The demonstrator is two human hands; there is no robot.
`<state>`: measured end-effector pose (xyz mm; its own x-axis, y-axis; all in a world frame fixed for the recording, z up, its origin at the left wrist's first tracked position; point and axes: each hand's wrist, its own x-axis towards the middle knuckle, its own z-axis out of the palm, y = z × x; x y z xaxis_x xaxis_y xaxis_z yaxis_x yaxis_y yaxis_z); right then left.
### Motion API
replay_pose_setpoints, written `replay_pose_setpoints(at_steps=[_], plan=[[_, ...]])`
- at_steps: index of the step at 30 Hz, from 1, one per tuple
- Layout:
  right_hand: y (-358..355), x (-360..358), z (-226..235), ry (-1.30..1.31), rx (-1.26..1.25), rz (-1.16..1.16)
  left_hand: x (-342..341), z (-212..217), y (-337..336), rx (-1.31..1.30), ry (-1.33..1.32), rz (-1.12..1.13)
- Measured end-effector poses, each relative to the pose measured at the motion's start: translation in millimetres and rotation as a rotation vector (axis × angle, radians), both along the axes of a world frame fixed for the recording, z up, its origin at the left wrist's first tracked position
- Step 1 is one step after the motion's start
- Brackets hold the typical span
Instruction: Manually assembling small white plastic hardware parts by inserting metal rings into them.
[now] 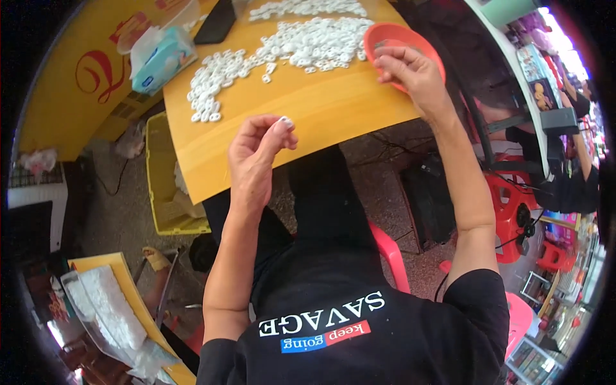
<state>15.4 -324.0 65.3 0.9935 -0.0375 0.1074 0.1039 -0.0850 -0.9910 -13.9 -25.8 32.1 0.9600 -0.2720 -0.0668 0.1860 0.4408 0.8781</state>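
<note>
My left hand (256, 157) is above the table's near edge, thumb and fingers pinched on a small white plastic piece (285, 121) with holes. My right hand (414, 80) hovers at the orange-red bowl (378, 35), its thumb and fingertips together over the bowl's near left side. Whatever they hold, if anything, is too small to make out. Many more white pieces (314, 42) like the one in my left hand lie heaped across the far half of the yellow wooden table (256, 147). Part of the bowl's inside is hidden by my right hand.
A blue tissue pack (165, 61) stands at the table's left edge, near a dark phone-like slab (216, 22). Below on the left is a yellow crate (154, 186). A pink chair (390, 253) is under me, and red stools (513, 205) stand to the right.
</note>
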Motion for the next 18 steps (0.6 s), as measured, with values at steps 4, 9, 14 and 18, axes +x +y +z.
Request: replay_pose_setpoints(at_steps=[4,9,14,18], plan=[[75,-25,-2,0.025,0.070,0.088,-8,11,1,-0.070,0.019,0.011],[130,-42,-1,0.059,0.217,0.162,-15,16,7,-0.070,-0.023,0.035],[149,-45,-2,0.072,0.270,0.204,-21,20,14,-0.051,-0.060,0.040],[151,-47,-1,0.070,0.315,0.217,-23,22,17,-0.051,-0.048,0.053]])
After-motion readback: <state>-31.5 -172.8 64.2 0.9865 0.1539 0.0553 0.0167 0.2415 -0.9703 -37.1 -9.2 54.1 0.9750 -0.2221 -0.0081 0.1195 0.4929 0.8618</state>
